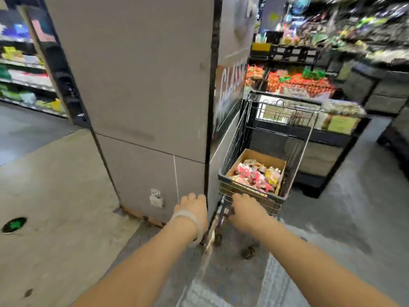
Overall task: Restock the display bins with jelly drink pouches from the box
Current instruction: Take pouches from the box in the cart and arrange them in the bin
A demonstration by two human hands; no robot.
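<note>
Head view: box (257, 171) lengthwise (away)

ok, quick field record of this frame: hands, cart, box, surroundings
left hand: reaches toward the cart's near end, beside the pillar corner; grip not clear, pale band on wrist
right hand: on the cart's near end, fingers curled over it
cart: wire shopping cart, close beside the pillar
box: open cardboard box in the cart basket
pouches: pink, red and yellow packs piled in the box
pillar: grey, left of cart
display bins: ahead, blurred, reddish stock
image: motion blur
</note>
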